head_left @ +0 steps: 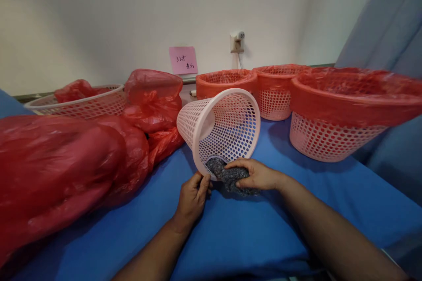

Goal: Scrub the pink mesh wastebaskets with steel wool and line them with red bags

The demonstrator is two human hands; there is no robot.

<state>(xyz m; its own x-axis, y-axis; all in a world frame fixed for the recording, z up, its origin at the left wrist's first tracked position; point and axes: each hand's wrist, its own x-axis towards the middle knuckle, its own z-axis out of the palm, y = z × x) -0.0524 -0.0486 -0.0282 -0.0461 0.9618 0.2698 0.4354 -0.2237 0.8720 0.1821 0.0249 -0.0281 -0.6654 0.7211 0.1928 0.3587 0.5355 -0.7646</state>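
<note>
A pale pink perforated basket (198,125) lies tipped on its side on the blue surface, its mouth facing me. My left hand (193,196) grips the basket's lower rim with curled fingers. My right hand (255,174) is closed on a dark grey cloth (227,176) at the basket's mouth; part of the cloth lies inside the rim.
Three pink baskets lined with red plastic bags stand at the back and right (349,114), (278,92), (226,82). A heap of red plastic bags (66,158) fills the left, with another basket (82,103) behind. A pink note (183,59) hangs on the wall.
</note>
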